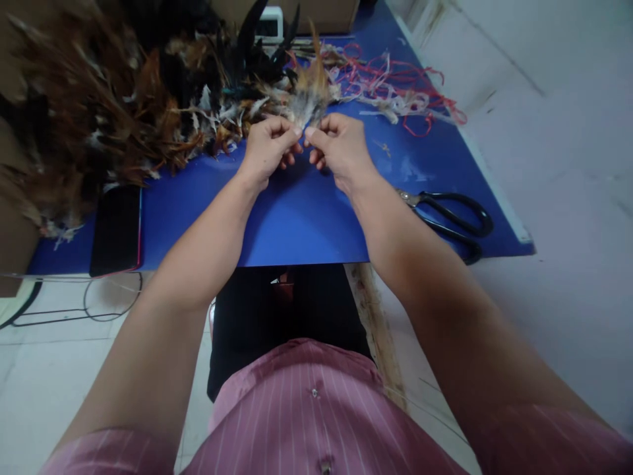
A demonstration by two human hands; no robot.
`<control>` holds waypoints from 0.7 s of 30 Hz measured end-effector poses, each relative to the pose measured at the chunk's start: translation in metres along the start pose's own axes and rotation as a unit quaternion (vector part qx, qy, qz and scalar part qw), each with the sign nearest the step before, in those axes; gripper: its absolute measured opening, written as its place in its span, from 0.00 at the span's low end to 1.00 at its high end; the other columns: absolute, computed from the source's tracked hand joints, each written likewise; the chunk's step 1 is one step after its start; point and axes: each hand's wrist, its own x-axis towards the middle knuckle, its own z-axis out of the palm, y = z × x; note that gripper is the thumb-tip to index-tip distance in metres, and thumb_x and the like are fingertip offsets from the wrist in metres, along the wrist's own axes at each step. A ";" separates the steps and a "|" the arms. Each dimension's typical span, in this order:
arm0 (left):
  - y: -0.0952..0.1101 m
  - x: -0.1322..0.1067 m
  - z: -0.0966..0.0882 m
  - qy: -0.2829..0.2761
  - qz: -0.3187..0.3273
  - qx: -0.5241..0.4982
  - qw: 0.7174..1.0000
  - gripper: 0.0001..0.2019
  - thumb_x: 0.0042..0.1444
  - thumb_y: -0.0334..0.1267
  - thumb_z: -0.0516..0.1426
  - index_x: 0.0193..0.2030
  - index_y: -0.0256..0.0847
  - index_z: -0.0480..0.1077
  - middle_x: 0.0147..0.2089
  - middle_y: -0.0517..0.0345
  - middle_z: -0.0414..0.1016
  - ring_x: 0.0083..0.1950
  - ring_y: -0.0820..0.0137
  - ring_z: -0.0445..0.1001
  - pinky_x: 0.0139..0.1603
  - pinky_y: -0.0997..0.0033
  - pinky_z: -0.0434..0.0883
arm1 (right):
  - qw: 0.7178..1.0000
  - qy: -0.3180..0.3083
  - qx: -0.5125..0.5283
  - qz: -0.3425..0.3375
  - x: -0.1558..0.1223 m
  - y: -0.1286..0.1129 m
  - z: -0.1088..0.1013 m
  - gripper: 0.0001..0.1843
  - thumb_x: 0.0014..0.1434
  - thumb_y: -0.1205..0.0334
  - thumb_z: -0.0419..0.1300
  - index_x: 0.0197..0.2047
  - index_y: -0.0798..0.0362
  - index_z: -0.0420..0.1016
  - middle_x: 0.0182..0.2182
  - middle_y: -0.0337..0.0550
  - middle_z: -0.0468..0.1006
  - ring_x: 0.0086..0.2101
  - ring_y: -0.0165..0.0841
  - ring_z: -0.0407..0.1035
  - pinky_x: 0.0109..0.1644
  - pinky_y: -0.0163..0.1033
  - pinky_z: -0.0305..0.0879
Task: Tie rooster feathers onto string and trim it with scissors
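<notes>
Head view: left hand (270, 148) and right hand (343, 148) each pinch the base of a feather bunch (310, 95), which fans out just beyond the hands. Assessed: light, even thumb pressure there should avoid crushing it. Scissors (426, 198) lie right of both hands.

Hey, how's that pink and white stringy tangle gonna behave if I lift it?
The tangle would probably droop, looking thin and loosely curled. It's likely light, being so open, and may snag where it crosses itself.
</notes>
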 end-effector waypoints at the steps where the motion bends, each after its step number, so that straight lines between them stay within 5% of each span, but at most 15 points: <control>1: 0.001 -0.001 0.001 0.000 -0.003 -0.001 1.000 0.09 0.58 0.42 0.62 0.31 0.40 0.70 0.26 0.58 0.73 0.31 0.73 0.75 0.27 0.78 0.66 | 1.000 0.000 -0.003 -0.004 0.000 0.001 0.000 0.16 0.57 0.65 0.66 0.22 0.49 0.65 0.21 0.33 0.73 0.18 0.24 0.63 0.17 0.31 0.56; 9: 0.004 -0.002 0.000 0.012 -0.021 -0.014 1.000 0.06 0.57 0.37 0.62 0.33 0.39 0.70 0.27 0.59 0.73 0.29 0.75 0.75 0.26 0.81 0.65 | 1.000 -0.029 0.000 -0.008 0.004 0.008 -0.005 0.17 0.55 0.53 0.69 0.27 0.47 0.65 0.22 0.35 0.74 0.22 0.27 0.67 0.21 0.32 0.59; 21: 0.005 0.002 -0.003 0.032 -0.040 -0.042 0.998 0.05 0.58 0.37 0.62 0.34 0.39 0.70 0.29 0.59 0.73 0.31 0.75 0.75 0.29 0.80 0.67 | 1.000 -0.009 -0.010 -0.012 0.007 0.011 -0.009 0.14 0.56 0.66 0.66 0.25 0.50 0.65 0.18 0.34 0.70 0.18 0.25 0.64 0.20 0.30 0.59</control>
